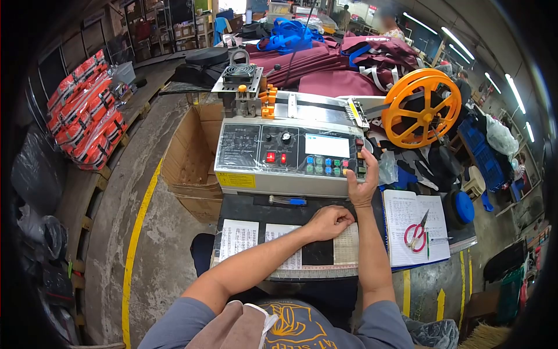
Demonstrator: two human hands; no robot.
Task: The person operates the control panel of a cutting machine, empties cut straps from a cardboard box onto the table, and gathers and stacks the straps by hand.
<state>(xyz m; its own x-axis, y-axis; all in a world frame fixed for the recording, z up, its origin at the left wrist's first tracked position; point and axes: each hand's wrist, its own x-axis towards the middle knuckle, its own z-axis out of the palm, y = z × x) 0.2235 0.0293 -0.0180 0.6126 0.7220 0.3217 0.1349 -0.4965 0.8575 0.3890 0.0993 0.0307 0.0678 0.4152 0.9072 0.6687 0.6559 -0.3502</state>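
My right hand (pixel 364 181) lies at the right end of the control panel of a grey-white tabletop machine (pixel 279 180). Its fingers are extended over the right-hand column of buttons, with the thumb apart. My left hand (pixel 331 223) rests on the black tabletop below the machine, fingers curled closed; anything inside them is hidden. Just under it lies a sheet of written paper (pixel 347 247). The panel carries a lit screen (pixel 327 144), red switches and several coloured keys. A black strap (pixel 319 104) runs across the machine's top from the orange reel (pixel 423 109).
A notebook (pixel 401 238) holds pink-handled scissors (pixel 415 234) at right, beside a blue roll (pixel 462 206). Printed sheets (pixel 238 239) lie at left. A cardboard box (pixel 189 157) stands left of the machine. Maroon fabric (pixel 337 81) is piled behind. A person (pixel 389 26) is in the background.
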